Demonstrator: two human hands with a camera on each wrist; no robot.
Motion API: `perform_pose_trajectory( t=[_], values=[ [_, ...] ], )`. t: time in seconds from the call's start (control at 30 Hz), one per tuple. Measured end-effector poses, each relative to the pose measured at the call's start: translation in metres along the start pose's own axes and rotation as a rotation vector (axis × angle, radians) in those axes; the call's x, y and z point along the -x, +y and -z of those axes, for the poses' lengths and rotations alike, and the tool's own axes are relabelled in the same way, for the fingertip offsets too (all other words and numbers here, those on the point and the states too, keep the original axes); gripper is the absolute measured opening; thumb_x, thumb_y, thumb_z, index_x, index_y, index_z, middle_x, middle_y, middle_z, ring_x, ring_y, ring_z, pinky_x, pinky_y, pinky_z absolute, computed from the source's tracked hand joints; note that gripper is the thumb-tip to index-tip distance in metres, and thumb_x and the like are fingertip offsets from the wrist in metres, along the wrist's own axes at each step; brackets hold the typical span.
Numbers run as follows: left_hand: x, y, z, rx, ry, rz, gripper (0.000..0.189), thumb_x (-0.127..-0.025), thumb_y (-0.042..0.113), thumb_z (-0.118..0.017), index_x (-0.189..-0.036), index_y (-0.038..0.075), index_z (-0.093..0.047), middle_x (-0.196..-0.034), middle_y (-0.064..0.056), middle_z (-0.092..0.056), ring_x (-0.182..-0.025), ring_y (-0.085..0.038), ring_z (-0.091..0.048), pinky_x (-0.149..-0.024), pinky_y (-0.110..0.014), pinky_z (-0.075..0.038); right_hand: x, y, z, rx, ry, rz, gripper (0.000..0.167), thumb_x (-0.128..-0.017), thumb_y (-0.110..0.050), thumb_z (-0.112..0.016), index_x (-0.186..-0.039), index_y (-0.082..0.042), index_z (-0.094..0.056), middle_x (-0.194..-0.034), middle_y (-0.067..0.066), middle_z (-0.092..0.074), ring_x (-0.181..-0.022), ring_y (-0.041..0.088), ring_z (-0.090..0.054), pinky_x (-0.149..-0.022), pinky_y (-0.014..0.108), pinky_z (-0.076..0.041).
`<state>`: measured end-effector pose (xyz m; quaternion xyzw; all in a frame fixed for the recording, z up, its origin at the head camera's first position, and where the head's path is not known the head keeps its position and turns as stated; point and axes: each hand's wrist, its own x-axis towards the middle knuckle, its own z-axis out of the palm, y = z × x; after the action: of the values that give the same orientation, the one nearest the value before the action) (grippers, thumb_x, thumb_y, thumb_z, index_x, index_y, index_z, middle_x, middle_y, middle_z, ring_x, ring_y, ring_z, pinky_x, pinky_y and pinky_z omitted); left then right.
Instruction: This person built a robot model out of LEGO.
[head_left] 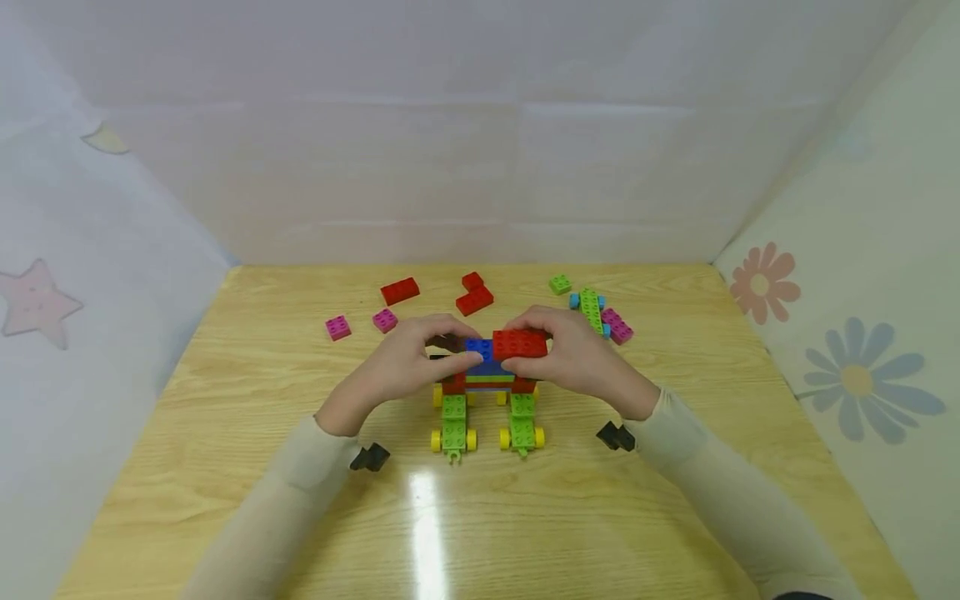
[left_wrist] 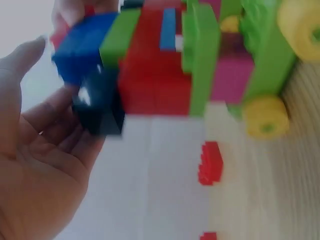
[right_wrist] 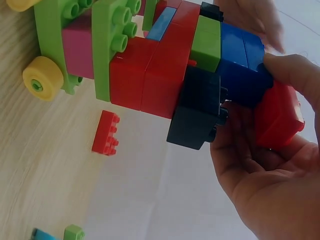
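A tall toy-brick build stands on two green wheeled bases [head_left: 453,425] with yellow wheels. It rises through red bricks [right_wrist: 137,70] and a green brick [right_wrist: 206,45] to blue bricks [right_wrist: 242,55] at the top. A black brick [right_wrist: 195,107] sticks out from its side. My right hand [head_left: 577,350] pinches a red brick [head_left: 519,343] between thumb and fingers, its end against the top blue bricks. From the other side my left hand [head_left: 408,354] holds the blue top, thumb in front and fingers behind, partly hidden by the build.
Loose red bricks [head_left: 400,291] and pink bricks [head_left: 338,327] lie behind the build on the wooden table [head_left: 262,400]. Back right are a small green brick [head_left: 559,284], a green base with blue wheels [head_left: 591,310] and another pink brick [head_left: 618,326].
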<state>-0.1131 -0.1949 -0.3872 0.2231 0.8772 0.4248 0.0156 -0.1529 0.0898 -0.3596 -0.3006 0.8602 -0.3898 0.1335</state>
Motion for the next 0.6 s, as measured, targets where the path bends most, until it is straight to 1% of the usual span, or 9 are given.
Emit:
perform_pose_trajectory(
  t=[0.07,0.13,0.23,0.37,0.5,0.6],
  values=[
    [-0.002,-0.008,0.004,0.021,0.009,0.028,0.025,-0.111,0.037,-0.072,-0.129,0.021,-0.080,-0.123,0.003,-0.081,-0.112,-0.020,-0.077,-0.103,-0.049,-0.065,0.003,0.003,0.003,-0.002,0.001,-0.014,0.041,-0.097,-0.033,-0.089,-0.134,-0.018,-0.077,-0.123,0.001,-0.078,-0.100,0.023,-0.070,-0.083,0.038,-0.062],
    [-0.007,-0.016,0.007,0.004,0.031,0.053,0.027,-0.114,0.039,-0.067,-0.129,0.020,-0.080,-0.125,0.001,-0.081,-0.113,-0.023,-0.077,-0.103,-0.050,-0.064,0.005,0.006,0.006,-0.009,0.003,-0.027,0.041,-0.097,-0.032,-0.089,-0.134,-0.018,-0.078,-0.124,0.002,-0.077,-0.101,0.024,-0.070,-0.083,0.039,-0.062],
    [-0.018,-0.029,0.010,-0.020,0.063,0.095,0.030,-0.114,0.038,-0.067,-0.129,0.016,-0.080,-0.125,-0.003,-0.081,-0.115,-0.027,-0.077,-0.103,-0.052,-0.064,0.009,0.009,0.009,-0.008,0.012,-0.050,0.042,-0.096,-0.032,-0.090,-0.134,-0.019,-0.078,-0.126,0.003,-0.076,-0.103,0.025,-0.070,-0.083,0.039,-0.062],
    [-0.039,-0.047,0.010,-0.060,0.079,0.163,0.032,-0.112,0.035,-0.071,-0.133,0.011,-0.077,-0.128,-0.006,-0.080,-0.119,-0.029,-0.075,-0.108,-0.052,-0.063,0.013,0.014,0.013,0.016,0.022,-0.066,0.044,-0.095,-0.033,-0.091,-0.134,-0.018,-0.078,-0.129,0.004,-0.076,-0.104,0.025,-0.070,-0.085,0.038,-0.062],
    [-0.065,-0.065,0.006,-0.115,0.063,0.263,0.043,-0.110,0.034,-0.073,-0.143,0.007,-0.072,-0.140,-0.013,-0.075,-0.128,-0.034,-0.071,-0.113,-0.055,-0.060,0.018,0.018,0.016,0.036,0.027,-0.070,0.045,-0.095,-0.033,-0.091,-0.135,-0.018,-0.077,-0.128,0.004,-0.076,-0.104,0.024,-0.070,-0.084,0.038,-0.062],
    [-0.083,-0.078,0.003,-0.167,0.046,0.321,0.050,-0.109,0.033,-0.074,-0.148,0.002,-0.068,-0.148,-0.019,-0.070,-0.132,-0.038,-0.067,-0.115,-0.056,-0.058,0.020,0.019,0.019,0.030,0.021,-0.074,0.045,-0.096,-0.034,-0.091,-0.135,-0.018,-0.077,-0.126,0.003,-0.077,-0.102,0.023,-0.070,-0.084,0.038,-0.061]
  ],
)
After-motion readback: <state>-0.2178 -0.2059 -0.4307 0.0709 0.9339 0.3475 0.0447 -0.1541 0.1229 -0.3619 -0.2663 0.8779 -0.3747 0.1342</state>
